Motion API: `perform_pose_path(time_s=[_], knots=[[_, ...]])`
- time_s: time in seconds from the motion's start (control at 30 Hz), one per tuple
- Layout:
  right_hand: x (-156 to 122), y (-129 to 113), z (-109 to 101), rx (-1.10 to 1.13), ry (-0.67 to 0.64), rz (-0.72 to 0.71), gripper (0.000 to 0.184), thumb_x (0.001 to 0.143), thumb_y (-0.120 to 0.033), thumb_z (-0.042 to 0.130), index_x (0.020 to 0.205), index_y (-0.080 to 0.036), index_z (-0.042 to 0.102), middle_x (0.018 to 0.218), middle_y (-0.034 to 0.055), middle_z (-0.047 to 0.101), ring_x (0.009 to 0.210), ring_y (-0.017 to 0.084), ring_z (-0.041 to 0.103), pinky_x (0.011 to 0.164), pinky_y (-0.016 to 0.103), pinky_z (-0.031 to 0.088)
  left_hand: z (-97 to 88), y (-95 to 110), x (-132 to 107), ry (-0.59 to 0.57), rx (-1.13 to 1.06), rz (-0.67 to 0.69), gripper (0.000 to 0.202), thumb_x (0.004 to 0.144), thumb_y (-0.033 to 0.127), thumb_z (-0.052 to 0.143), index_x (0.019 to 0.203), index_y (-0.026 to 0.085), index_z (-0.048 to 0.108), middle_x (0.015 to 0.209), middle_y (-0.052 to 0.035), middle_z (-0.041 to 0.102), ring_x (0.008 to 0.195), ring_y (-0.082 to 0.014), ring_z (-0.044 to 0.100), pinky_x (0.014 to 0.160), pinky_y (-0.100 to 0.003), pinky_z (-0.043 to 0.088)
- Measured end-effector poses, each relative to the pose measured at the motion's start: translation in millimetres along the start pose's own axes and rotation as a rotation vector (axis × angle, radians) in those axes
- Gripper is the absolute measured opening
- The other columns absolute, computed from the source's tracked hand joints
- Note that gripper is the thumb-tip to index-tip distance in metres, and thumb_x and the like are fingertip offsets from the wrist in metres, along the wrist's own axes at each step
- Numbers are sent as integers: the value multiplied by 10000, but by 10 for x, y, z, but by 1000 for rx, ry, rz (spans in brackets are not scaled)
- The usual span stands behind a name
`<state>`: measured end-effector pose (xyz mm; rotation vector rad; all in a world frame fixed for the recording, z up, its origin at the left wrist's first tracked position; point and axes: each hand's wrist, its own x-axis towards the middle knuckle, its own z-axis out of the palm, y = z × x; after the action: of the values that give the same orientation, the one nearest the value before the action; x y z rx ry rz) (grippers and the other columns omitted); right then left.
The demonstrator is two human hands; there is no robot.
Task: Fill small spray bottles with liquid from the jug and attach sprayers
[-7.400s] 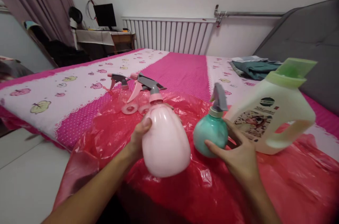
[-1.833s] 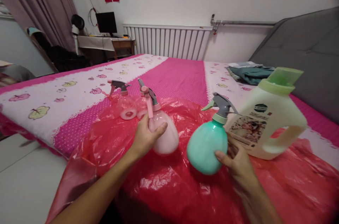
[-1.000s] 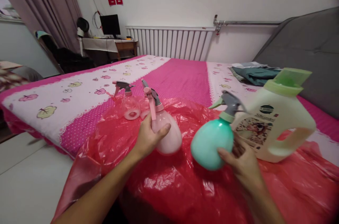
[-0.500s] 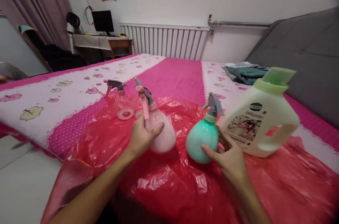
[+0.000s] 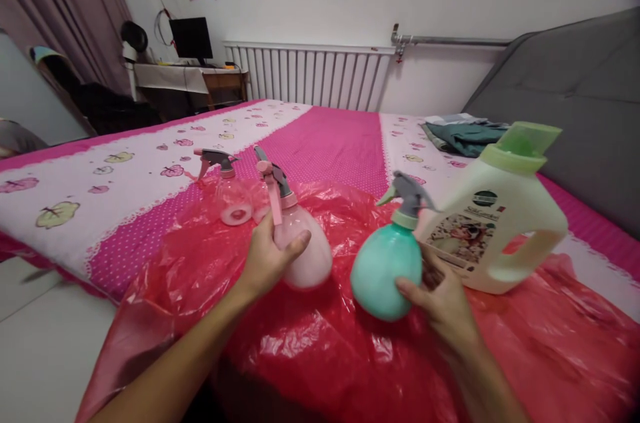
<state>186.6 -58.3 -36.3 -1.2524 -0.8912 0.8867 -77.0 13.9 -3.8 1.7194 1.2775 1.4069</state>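
The pink and white bed (image 5: 345, 133) fills the middle of the frame in front of you. A shiny red plastic sheet (image 5: 310, 369) lies over its near part, across the bottom. At the right, a big pale jug (image 5: 523, 216) with a green cap stands on the red sheet. Folded clothes (image 5: 465, 136) lie behind it on the bed.

Near the lower right, your right hand (image 5: 443, 299) holds the green spray bottle (image 5: 385, 269), which leans to the right. Your thumb presses its front, and your other fingers curl behind it, partly hidden. Just left of the middle, your left hand (image 5: 273, 259) holds the pink spray bottle (image 5: 306, 253). Your thumb lies across its front; you cannot tell how the hidden fingers sit. Left of it stands a clear spray bottle (image 5: 233, 196) with a pink trigger.
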Motion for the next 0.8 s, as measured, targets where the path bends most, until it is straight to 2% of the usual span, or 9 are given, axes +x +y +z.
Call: perform_pose_path(time_s=[0.13,0.23,0.33,0.47,0.57,0.7,0.8], knots=[[-10,8,-25,12,12,-25,876,462,-499,983,1236,-175,731,1250,174,742,1187,374,700,909,420,631,-2,15,11,-9,-20,-17,581,737,617,756,1085,164,650,950,-101,710,848,-270,662,755,-381,535],[-18,-7,-24,46,-50,-3,910,455,-560,967,1237,-163,726,1226,186,747,1137,376,716,854,418,639,-2,27,13,-5,-4,-12,581,734,612,755,1087,162,651,965,-108,715,874,-285,667,780,-396,535],[-10,-25,-15,-9,1,-10,916,462,-534,978,1259,-163,720,1240,183,744,1164,368,708,875,411,635,-1,26,8,-15,5,-9,577,742,614,751,1083,159,651,956,-107,709,876,-290,667,778,-396,532],[2,-12,-29,-5,-86,-20,950,469,-616,949,1274,-163,726,1202,186,758,1076,365,735,823,410,640,3,21,1,-24,-10,-7,622,754,605,759,1172,160,642,1021,-118,721,938,-306,681,805,-395,537],[-5,15,-42,-42,-3,-7,961,478,-561,973,1313,-170,702,1250,180,745,1106,355,727,826,394,640,8,20,3,-23,-40,-15,626,750,610,769,1172,164,650,1043,-119,732,949,-306,695,816,-395,548],[-16,21,-30,37,-31,26,971,495,-627,935,1312,-154,705,1238,182,747,1080,358,731,817,404,643,16,10,10,-5,-63,-38,602,734,618,781,1100,156,660,1024,-127,740,931,-309,703,810,-404,560],[6,21,-20,-53,69,2,1008,472,-547,974,1348,-143,682,1314,190,715,1181,364,700,926,434,631,26,16,8,-6,-75,-57,604,734,645,764,1069,154,659,1002,-130,737,906,-313,704,790,-414,562]])
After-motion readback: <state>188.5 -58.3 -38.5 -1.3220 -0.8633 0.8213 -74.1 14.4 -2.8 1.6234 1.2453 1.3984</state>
